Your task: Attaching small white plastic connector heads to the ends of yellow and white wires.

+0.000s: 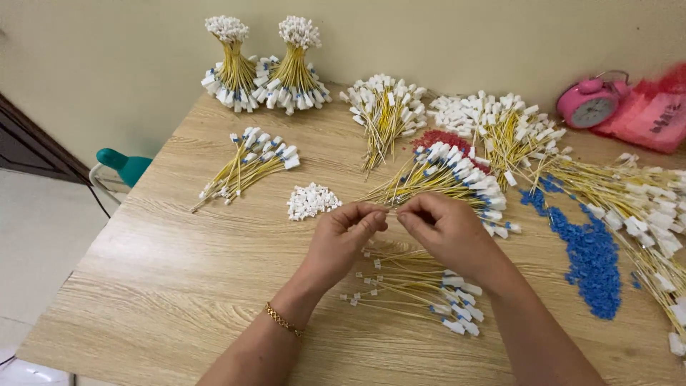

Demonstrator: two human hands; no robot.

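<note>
I saw my left hand (341, 236) and right hand (444, 230) meet above the counter (171, 286), each grip pinched on one thin yellow wire (391, 210) held between them. Beneath lay a loose bundle of yellow wires (418, 289); a small white connector pile (312, 201) sat just left, blue beads (592, 261) well right.

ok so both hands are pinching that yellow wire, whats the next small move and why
Probably lay the yellow wire on the loose bundle just below. The left hand and right hand pinch it together above that bundle, whose wires lie the same way with white ends.
</note>
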